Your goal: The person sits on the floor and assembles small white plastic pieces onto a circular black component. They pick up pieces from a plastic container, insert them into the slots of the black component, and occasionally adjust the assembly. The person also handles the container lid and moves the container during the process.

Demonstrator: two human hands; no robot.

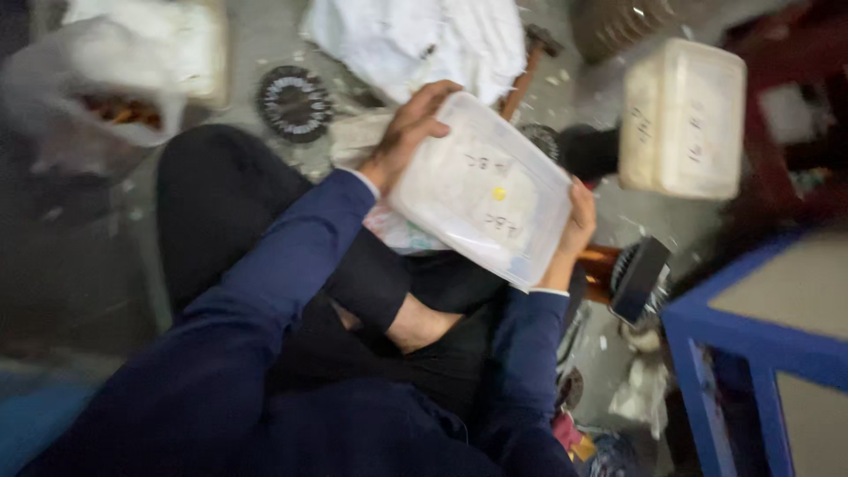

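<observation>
Here, 2 hands (402,141) (574,234), 1 held tub (481,190)

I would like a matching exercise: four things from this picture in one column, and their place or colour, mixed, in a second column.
1. flat translucent box
2. second lidded box
3. table frame
4. hammer

a. blue
b. held by left hand and right hand
c. on the floor at upper right
d. partly under the white cloth

Pairs: 1-b, 2-c, 3-a, 4-d

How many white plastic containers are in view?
3: one held between left hand and right hand at; one on the floor, upper right; one blurred, upper left. Others may be hidden.
</observation>
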